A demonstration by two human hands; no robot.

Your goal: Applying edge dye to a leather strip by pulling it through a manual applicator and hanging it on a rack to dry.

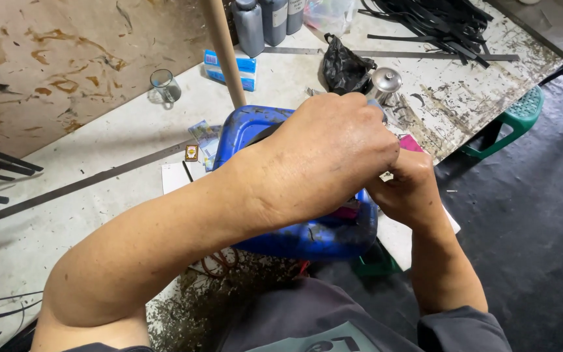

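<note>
My left hand [324,153] is closed in a fist over the top of a blue plastic jerrycan [307,234] that stands at the table's front edge. My right hand [406,186] is curled shut just right of it, fingers meeting the left hand. Whatever the two hands pinch is hidden behind the left fist. A pink object [412,143] shows just behind the right hand, and a bit of pink [346,210] shows below the left hand against the can.
A worn white table [66,215] holds a small glass [164,86], a blue-white box [230,70], dark bottles [250,26], a black bag [345,65], a metal lidded cup [386,81], black strips [434,23] and a wooden pole [224,52]. A green stool [516,117] stands on the dark floor at right.
</note>
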